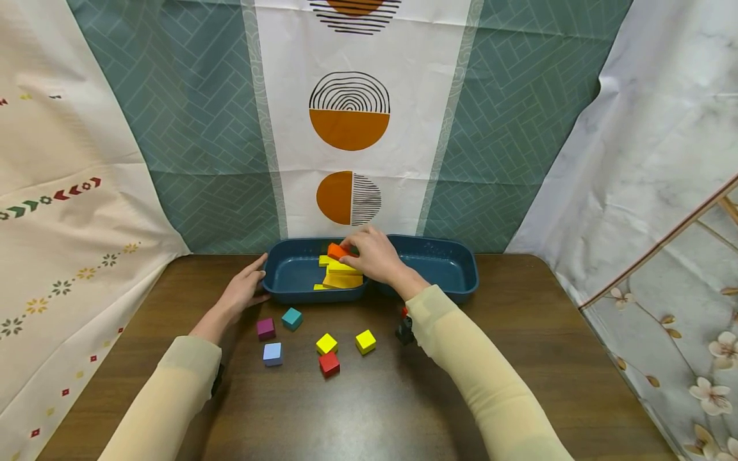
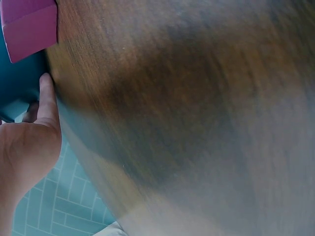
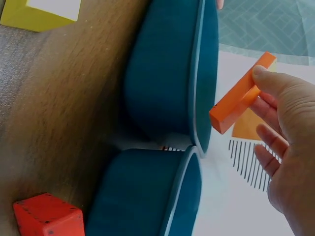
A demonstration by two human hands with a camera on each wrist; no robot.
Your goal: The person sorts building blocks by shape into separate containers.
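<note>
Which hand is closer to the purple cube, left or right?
Left. The left hand touches the left blue tray, just beyond the purple cube. The right hand is farther off, beyond the cube and to its right, holding an orange block above the tray.

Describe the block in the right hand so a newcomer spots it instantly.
At the back of the brown table sits the left blue tray, partly filled with yellow pieces. Over them, the right hand pinches the orange block. Its bright orange colour sets it apart from those yellow neighbours.
</note>
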